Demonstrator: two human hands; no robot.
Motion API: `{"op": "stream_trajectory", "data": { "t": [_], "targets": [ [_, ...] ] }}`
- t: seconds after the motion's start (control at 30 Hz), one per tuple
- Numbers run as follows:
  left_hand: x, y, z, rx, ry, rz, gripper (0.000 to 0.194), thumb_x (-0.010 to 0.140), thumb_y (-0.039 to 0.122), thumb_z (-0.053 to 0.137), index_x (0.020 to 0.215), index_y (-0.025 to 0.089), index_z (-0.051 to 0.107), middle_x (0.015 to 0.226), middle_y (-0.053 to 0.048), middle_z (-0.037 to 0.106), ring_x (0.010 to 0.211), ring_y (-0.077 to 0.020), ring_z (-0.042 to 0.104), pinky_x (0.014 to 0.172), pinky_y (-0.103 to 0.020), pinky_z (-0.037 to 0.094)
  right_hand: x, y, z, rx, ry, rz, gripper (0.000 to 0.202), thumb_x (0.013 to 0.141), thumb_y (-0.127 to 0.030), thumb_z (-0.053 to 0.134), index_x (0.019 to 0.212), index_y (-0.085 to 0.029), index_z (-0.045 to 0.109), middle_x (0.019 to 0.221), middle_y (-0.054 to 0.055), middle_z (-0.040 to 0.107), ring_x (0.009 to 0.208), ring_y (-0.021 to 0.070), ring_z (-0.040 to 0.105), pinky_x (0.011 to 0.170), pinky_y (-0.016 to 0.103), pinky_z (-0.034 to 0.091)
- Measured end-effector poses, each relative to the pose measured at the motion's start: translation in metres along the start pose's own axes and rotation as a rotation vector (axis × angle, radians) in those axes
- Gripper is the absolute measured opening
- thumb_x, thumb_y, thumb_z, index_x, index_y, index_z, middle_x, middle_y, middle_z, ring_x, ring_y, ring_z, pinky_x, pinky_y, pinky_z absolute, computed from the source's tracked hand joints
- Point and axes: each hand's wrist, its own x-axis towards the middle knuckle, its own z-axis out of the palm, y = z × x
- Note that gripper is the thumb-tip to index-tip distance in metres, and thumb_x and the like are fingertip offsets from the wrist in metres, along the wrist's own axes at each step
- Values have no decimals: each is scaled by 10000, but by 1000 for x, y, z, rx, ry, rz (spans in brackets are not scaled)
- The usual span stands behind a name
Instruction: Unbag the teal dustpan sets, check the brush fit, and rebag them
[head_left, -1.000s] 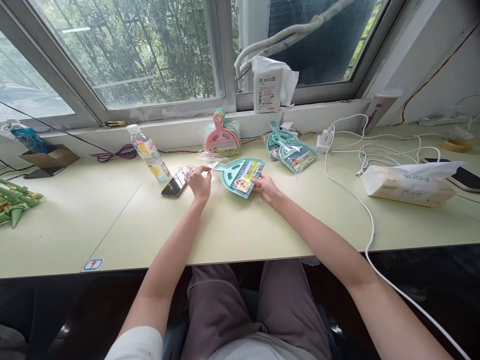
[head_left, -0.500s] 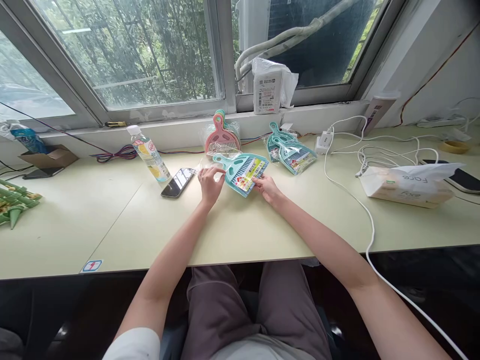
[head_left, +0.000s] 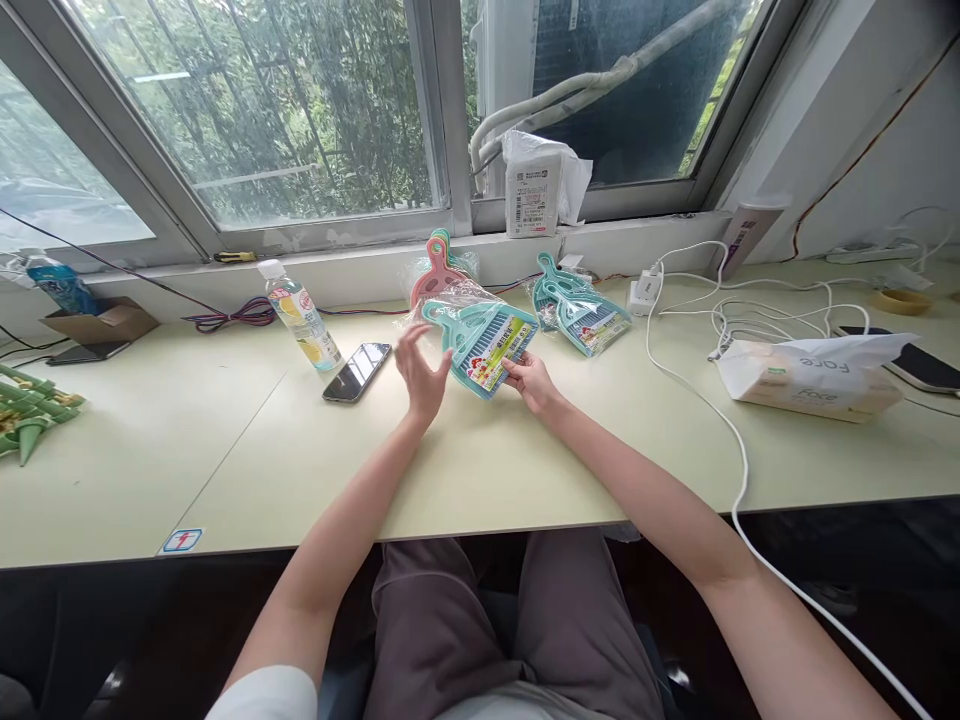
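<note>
A teal mini dustpan and brush set (head_left: 480, 345) in clear plastic wrap, with a yellow printed label, is tilted above the table in front of me. My right hand (head_left: 531, 382) grips its lower right corner, thumb on the label side. Beside its left edge, my left hand (head_left: 423, 372) is open, thumb and fingers curved apart around loose film near the handle. Behind the set stand pink and green dustpans (head_left: 441, 272) in wrap, partly hidden by it. To the right lie more wrapped teal dustpan sets (head_left: 581, 308).
Left of my hands are a phone (head_left: 358, 372) and a leaning drink bottle (head_left: 300, 318). On the right, white cables (head_left: 780, 300) run past a charger (head_left: 643, 290) and a tissue pack (head_left: 816, 375). A white package (head_left: 532, 190) stands on the windowsill.
My left hand's fingers have opened from a pinch at the wrap by the handle. My right hand keeps its grip on the dustpan set, which has barely moved.
</note>
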Motion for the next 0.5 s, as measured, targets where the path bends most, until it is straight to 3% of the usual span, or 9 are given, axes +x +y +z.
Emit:
{"op": "stream_trajectory", "data": {
  "t": [0.07,0.1,0.17,0.3,0.5],
  "targets": [
    [6,-5,-1,-112,126,-203,634,822,354,664,1368,255,357,1502,-128,351,1407,-251,328,1130,-400,289,-1,-2,1,5,-4,-2,141,780,-130,693,887,-193,627,974,36,738,927,185,711,946,407,572],
    [9,-9,-1,-200,136,-309,681,826,369,660,1400,263,309,1524,-131,314,1417,-247,318,1122,-394,310,-1,-2,1,4,-12,0,144,777,-134,697,890,-192,628,976,37,739,933,187,709,947,407,571],
    [16,-18,0,-449,15,-467,646,850,423,624,1400,265,324,1492,-123,380,1377,-243,397,1073,-379,386,-3,-2,3,-5,-38,7,160,764,-144,713,895,-189,633,977,41,742,933,195,710,938,413,575],
    [20,-28,2,-908,-371,-559,550,805,459,659,1275,214,516,1264,-88,623,1144,-236,605,923,-341,505,-6,0,5,-33,-88,13,200,738,-175,751,909,-182,647,969,51,744,912,212,717,924,431,576],
    [16,-21,3,-1042,-443,-618,633,753,312,717,1340,235,495,1170,-44,680,997,-173,660,822,-283,532,-5,2,6,4,-48,-38,177,756,-176,719,914,-187,639,1005,43,738,956,197,704,943,400,570]
  ]
}}
